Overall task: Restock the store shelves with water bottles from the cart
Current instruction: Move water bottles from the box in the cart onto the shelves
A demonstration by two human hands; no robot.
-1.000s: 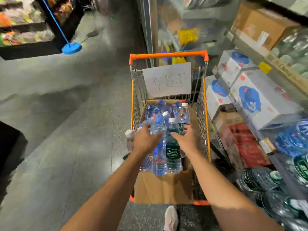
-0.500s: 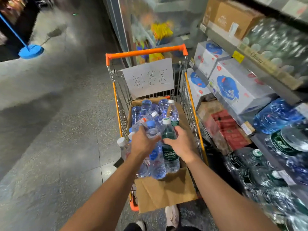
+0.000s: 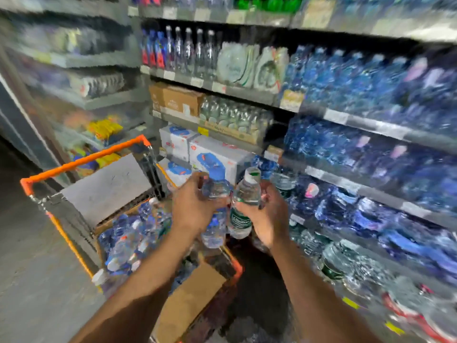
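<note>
My left hand point(image 3: 191, 206) grips a blue-labelled water bottle point(image 3: 214, 232), raised above the cart's right side. Beside it, my right hand point(image 3: 268, 216) grips a clear bottle with a green label and white cap point(image 3: 243, 204). Both bottles are upright and close together, in front of the shelves point(image 3: 333, 184). The orange-framed cart point(image 3: 81, 160) stands at the lower left, and a cardboard box inside it holds several more water bottles point(image 3: 128, 241). The view is blurred by motion.
The shelving on the right is packed with blue-wrapped and green-labelled water bottles point(image 3: 371, 154). White cartons point(image 3: 217, 154) and a brown box point(image 3: 173, 100) sit on shelves behind the cart. A grey paper sign point(image 3: 108, 184) hangs on the cart's far end. Floor lies to the left.
Both hands have lifted their bottles out of the cart and up toward the right. My view has swung from the cart and aisle up to the shelves.
</note>
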